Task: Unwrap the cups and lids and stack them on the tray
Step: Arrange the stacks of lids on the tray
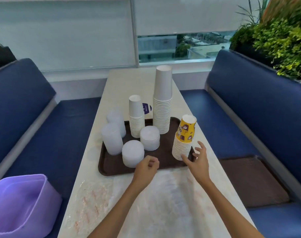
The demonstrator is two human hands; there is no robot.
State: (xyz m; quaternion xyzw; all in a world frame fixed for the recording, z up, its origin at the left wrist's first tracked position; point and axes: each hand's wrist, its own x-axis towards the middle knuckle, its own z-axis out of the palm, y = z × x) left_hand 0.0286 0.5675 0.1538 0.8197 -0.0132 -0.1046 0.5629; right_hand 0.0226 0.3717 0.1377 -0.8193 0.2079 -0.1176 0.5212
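Lowest in the frame, flattened clear wrappers (89, 200) lie on the table (139, 79) between the forearms. They overlap and blur, so they cannot be counted.

Just above them, at centre, the left hand (147, 166) hangs over the near rim of the tray (112, 167). Its fingers are curled in and nothing shows in it. The right hand (198, 158) is spread open, its thumb at the foot of the yellow stack (185, 138), touching it or just short of it.

There are seven stacks, and none shows any wrapping.
- **Lids:** four stacks.
  - Two are low white lid stacks (133, 156), at centre.
  - Two are taller clear stacks (112, 139) at the left. I take these for lids, though they could be cups.
  - The farther clear one stands at the tray's far left corner, and I cannot tell whether it is on or off.
- **Cups:** three stacks.
  - The yellow stack stands at the tray's right edge.
  - A short white stack (136, 115) stands behind the lids.
  - A tall white stack (162, 100) stands at the far side.

The task looks almost finished, with everything in view unwrapped and stacked. What seems left is settling the yellow stack and perhaps clearing the wrappers. One purple bin (21, 203) sits at lower left, and one spare tray (252, 181) lies on the seat at right.
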